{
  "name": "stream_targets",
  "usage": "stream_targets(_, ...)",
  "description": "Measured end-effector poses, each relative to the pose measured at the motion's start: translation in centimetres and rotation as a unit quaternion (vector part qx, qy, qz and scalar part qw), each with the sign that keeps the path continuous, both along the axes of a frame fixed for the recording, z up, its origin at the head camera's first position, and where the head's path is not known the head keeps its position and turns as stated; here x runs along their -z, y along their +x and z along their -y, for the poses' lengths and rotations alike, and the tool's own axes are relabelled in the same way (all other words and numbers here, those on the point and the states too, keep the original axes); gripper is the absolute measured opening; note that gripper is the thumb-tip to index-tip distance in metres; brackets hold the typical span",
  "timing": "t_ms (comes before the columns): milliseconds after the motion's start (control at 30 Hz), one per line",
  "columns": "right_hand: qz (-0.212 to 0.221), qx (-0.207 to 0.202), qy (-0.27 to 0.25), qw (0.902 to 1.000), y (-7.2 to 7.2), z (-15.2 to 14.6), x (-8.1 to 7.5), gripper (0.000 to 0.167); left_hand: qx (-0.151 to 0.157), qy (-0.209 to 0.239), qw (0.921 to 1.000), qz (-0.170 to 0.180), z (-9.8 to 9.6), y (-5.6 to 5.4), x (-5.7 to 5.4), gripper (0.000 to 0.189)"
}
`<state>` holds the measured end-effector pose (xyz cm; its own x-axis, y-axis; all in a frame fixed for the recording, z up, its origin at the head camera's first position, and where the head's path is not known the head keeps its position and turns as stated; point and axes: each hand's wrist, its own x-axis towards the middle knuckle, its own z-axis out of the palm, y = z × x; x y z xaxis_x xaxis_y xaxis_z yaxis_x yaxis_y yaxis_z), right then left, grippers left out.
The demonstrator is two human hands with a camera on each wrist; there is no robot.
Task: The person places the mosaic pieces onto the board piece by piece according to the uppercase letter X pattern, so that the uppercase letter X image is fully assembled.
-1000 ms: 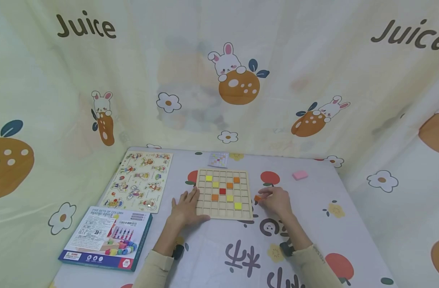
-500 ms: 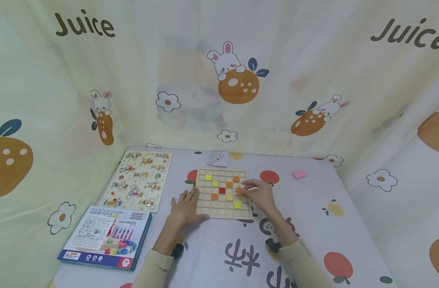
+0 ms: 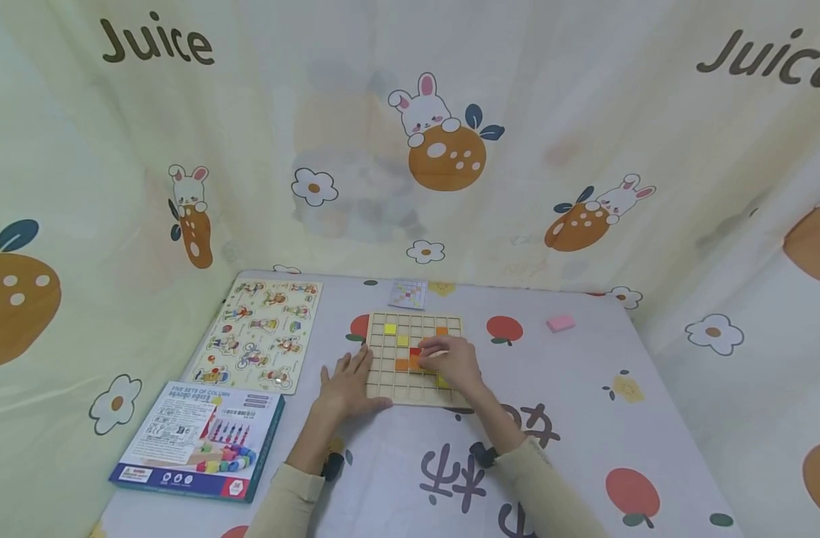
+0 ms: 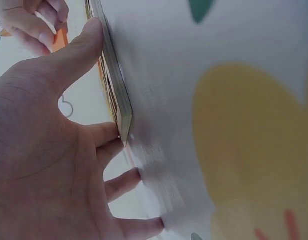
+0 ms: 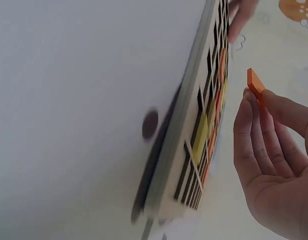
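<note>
A wooden grid board [image 3: 388, 389] lies on the table, with yellow tiles [image 3: 390, 329], a red tile [image 3: 414, 351] and orange tiles [image 3: 402, 365] in some of its squares. Pinched between thumb and fingertips of my right hand [image 3: 453, 362] is an orange square tile [image 5: 256, 86], held tilted above the middle of the board. That hand covers several squares in the head view. My left hand [image 3: 346, 385] touches the board's near left corner, fingers spread along the left side and thumb at the front edge.
Behind the board lies a small pattern card [image 3: 408, 294]. At the left are a picture puzzle board [image 3: 262, 325] and a boxed bead set [image 3: 198, 441]. A pink block [image 3: 561, 323] sits at the right. A printed curtain [image 3: 356, 134] hangs behind the table.
My right hand has carried the orange tile leftward from beside the board's right edge to over its middle. The left hand has stayed at the corner.
</note>
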<state>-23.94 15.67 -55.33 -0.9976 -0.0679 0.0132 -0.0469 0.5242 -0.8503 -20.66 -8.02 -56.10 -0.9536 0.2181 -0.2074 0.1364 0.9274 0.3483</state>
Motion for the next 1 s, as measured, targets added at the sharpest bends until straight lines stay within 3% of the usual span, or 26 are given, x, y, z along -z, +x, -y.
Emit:
stream_targets(200, -0.020, -0.034, -0.007, 0.9992, 0.0, 1.8, 0.4, 0.024, -0.001, 0.003, 1.0000, -0.004, 0.0, 0.0, -0.1, 0.108)
stream_targets(467, -0.015, -0.061, 0.008, 0.9980, 0.0, 3.9, 1.5, 0.022, -0.008, 0.002, 0.9999, -0.007, 0.2, -0.4, 1.5, 0.112)
stream_targets(700, -0.026, -0.077, 0.043, 0.9958, 0.2, 5.0, 2.3, 0.017, -0.004, 0.003, 1.0000, 0.000, 0.0, 0.2, -0.1, 0.107)
stream_targets(1000, -0.038, -0.079, 0.075, 0.9933, 0.3, 5.7, 1.7, 0.011, -0.007, 0.005, 1.0000, -0.001, 0.0, 0.2, -0.3, 0.107)
